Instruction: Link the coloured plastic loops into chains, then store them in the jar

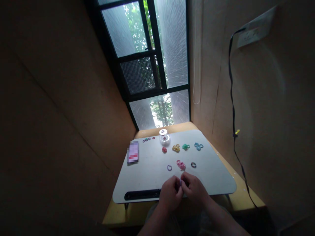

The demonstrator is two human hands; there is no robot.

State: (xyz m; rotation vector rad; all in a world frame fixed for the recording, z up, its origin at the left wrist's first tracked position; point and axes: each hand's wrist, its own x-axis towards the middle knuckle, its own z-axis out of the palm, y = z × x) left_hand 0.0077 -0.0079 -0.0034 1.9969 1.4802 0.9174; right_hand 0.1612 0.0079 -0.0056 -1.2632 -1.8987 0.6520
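Observation:
My left hand (171, 192) and my right hand (194, 187) meet over the near edge of a white lap table. Fingertips of both are pinched on a small purple hair tie (180, 183), mostly hidden by the fingers. Just beyond them lie a pile of pink hair ties (181, 165), a single lilac hair tie (169, 167) and a dark multicoloured one (193, 165). Farther back are red (164, 149), yellow (176, 148), green (185, 147) and blue hair ties (198, 146) in separate groups.
A small clear container (164, 140) stands near the table's back edge. Several small ties (146, 140) lie left of it. A pixelated phone-like object (133, 152) rests at the left, and a black slot strip (142, 194) runs along the front. A black cable (231, 82) hangs at the right wall.

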